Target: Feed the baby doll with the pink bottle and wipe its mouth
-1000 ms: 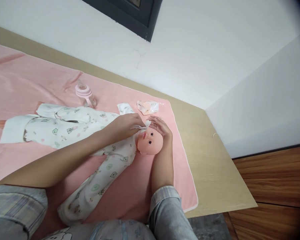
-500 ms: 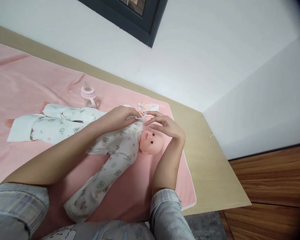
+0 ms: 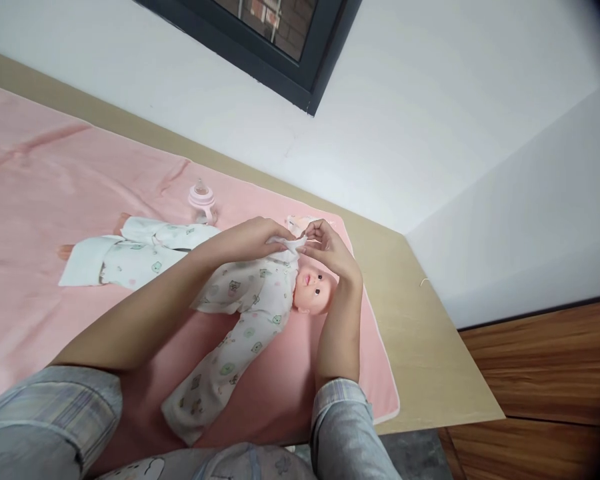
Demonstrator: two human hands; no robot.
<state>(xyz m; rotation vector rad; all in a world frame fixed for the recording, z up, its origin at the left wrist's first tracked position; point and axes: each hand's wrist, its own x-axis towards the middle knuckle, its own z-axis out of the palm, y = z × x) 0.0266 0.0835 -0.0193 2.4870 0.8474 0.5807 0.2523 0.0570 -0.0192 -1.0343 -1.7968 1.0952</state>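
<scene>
A baby doll (image 3: pixel 314 291) in a white printed sleepsuit (image 3: pixel 240 300) lies on a pink cloth (image 3: pixel 40 193). Just above the doll's face, my left hand (image 3: pixel 253 240) and my right hand (image 3: pixel 330 250) both pinch a small white wipe (image 3: pixel 293 244) between their fingertips. My right wrist passes beside the doll's head.
A pink baby bottle (image 3: pixel 201 202) stands on the cloth beyond the doll. A small packet (image 3: pixel 296 222) lies partly hidden behind my hands. The cloth covers a light wooden table (image 3: pixel 430 347) against a white wall. A dark window frame (image 3: pixel 280 60) is above. Wooden floor lies to the right.
My left hand lifted the wipe off the doll's face. My right hand left the doll's head and came up to pinch the wipe too. The view shifted slightly.
</scene>
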